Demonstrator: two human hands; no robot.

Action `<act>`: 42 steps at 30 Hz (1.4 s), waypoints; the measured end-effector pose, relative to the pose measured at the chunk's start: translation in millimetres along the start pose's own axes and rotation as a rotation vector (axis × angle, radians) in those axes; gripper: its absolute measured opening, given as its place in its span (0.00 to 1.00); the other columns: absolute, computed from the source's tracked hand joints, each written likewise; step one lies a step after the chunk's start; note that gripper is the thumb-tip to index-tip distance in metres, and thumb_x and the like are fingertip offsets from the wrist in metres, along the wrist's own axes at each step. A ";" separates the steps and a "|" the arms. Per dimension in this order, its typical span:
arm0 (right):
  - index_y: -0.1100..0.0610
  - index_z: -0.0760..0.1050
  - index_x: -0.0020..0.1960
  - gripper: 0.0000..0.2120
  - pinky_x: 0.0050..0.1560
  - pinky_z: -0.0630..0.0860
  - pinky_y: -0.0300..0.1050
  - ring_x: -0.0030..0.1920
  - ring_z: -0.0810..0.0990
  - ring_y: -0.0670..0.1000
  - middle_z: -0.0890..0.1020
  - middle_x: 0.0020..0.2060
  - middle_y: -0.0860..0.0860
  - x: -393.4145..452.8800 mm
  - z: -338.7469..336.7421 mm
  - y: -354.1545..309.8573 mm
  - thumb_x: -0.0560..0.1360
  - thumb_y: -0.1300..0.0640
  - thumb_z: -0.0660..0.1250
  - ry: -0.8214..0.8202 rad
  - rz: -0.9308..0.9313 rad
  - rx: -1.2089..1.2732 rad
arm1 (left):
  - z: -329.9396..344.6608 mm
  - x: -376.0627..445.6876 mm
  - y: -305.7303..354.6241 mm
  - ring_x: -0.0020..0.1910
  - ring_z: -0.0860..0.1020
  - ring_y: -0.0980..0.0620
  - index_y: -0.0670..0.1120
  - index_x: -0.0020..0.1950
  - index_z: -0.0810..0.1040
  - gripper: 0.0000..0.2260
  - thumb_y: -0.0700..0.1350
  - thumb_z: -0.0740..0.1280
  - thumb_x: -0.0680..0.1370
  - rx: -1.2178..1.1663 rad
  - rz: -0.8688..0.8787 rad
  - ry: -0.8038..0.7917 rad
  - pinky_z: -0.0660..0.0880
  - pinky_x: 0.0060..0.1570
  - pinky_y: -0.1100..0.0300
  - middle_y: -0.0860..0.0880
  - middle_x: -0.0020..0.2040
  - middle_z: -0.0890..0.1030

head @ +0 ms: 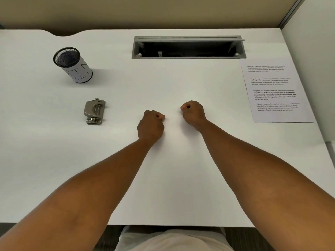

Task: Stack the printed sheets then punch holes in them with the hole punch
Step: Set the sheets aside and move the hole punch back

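Both fists, left hand [151, 125] and right hand [193, 113], rest closed and empty between hole punch [94, 111] and thin, limp printed sheets [275, 91], probably best lifted by an edge.

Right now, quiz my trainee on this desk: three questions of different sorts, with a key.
1. True or false: the left hand holds the hole punch.
2. The printed sheets lie nearest which hand? A) left B) right
3. Fill in: the mesh cup stands ___ the hole punch, towards the desk's far edge.

Key: 1 false, both fists are closed and empty; 2 B; 3 beyond.
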State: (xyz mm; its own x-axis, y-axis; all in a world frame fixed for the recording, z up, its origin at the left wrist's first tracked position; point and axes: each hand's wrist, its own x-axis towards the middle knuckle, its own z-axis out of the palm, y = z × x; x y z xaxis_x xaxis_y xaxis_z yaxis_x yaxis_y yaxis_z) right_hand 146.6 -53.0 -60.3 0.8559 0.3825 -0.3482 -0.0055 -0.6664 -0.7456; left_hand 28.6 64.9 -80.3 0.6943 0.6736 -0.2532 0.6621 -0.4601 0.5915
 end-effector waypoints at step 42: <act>0.58 0.75 0.46 0.05 0.40 0.72 0.44 0.49 0.81 0.56 0.81 0.48 0.55 31.3 159.8 -260.7 0.77 0.62 0.60 -0.215 -0.154 0.296 | -226.4 124.5 -66.4 0.44 0.76 0.52 0.52 0.44 0.78 0.07 0.46 0.63 0.80 -0.186 -0.031 0.363 0.69 0.44 0.59 0.55 0.44 0.80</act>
State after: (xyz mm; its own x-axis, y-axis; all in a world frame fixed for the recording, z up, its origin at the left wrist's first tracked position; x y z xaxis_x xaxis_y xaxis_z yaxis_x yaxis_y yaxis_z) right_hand 92.1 235.0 32.4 0.7304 0.6102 -0.3070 -0.0608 -0.3896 -0.9190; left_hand 7.2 310.3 22.2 0.5081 0.8613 -0.0061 0.5957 -0.3463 0.7247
